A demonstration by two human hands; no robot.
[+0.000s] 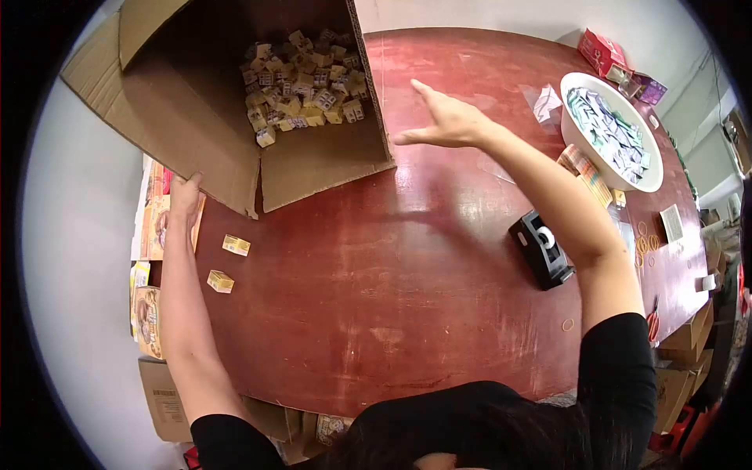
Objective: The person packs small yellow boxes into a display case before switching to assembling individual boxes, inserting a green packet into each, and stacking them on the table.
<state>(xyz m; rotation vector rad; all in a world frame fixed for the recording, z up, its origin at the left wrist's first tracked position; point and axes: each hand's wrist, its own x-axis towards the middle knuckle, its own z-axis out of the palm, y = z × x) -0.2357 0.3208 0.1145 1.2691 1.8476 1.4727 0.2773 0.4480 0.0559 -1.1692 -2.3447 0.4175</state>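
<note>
A large cardboard box lies on its side at the far left of the red table, its mouth facing me. Inside it is a heap of small yellow-and-white boxes. My left hand grips the edge of the box's lower left flap, fingers partly hidden behind it. Just right of the cardboard box, my right hand is raised over the table with thumb and fingers apart, holding nothing. Two loose small boxes, one farther and one nearer, sit on the table by my left forearm.
A black tape dispenser stands under my right forearm. Behind it are a white basin of small packets, a red box, rubber bands and red scissors. Printed cartons line the left edge.
</note>
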